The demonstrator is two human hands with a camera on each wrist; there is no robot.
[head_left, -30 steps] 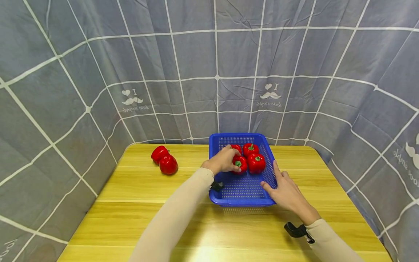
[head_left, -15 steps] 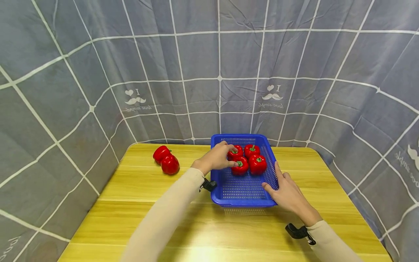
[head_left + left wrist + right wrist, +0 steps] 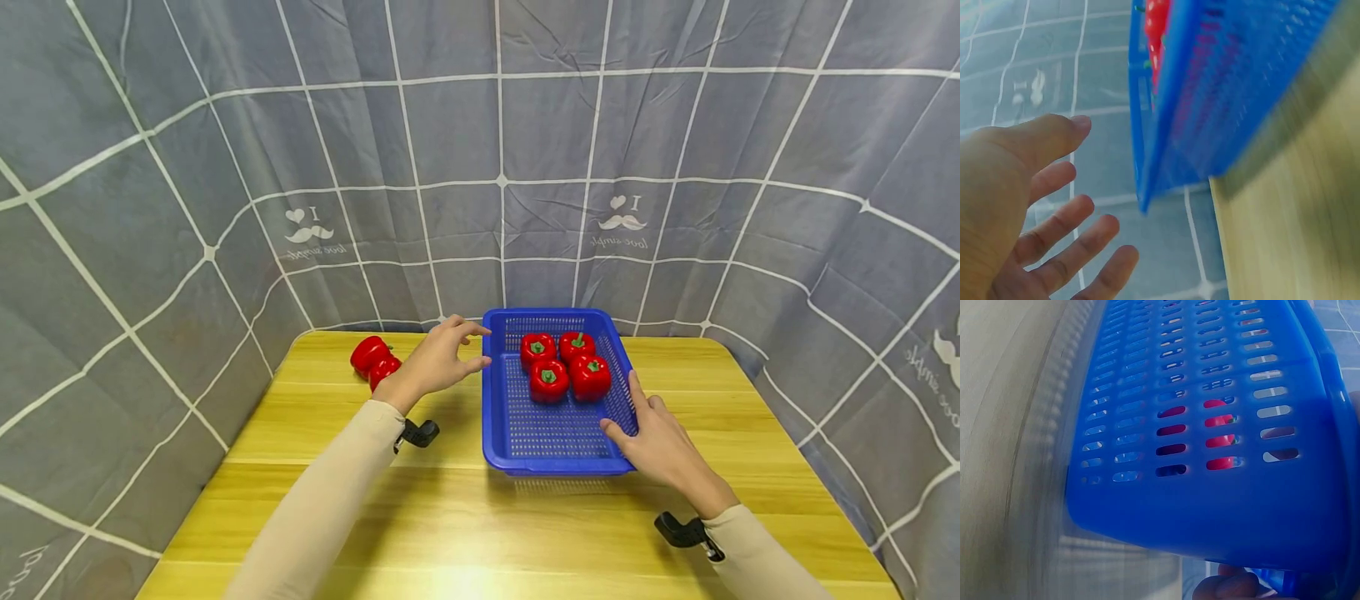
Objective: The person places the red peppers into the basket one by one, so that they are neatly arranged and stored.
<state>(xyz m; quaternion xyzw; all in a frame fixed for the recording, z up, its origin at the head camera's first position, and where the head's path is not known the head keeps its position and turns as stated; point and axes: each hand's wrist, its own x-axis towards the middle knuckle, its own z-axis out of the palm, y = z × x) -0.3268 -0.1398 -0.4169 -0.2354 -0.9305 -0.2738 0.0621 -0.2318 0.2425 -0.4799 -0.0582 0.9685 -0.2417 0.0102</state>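
Note:
A blue perforated plastic basket stands on the table and holds several red bell peppers with green stems, grouped toward its back. My left hand is in the air just left of the basket, holding nothing. Its fingers are spread and loosely bent in the left wrist view, apart from the basket rim. My right hand holds the basket's right rim, thumb on the inner side and index finger along the outside. Two more red bell peppers lie together at the table's left, the nearer partly hidden by my left hand.
The wooden table ends at a grey curtain with white grid lines, which wraps round the back and both sides. A black wrist strap is on each of my wrists.
My left hand has let go of a pepper in the basket and moved left, out over the basket's left rim. My right hand has stayed at the right rim.

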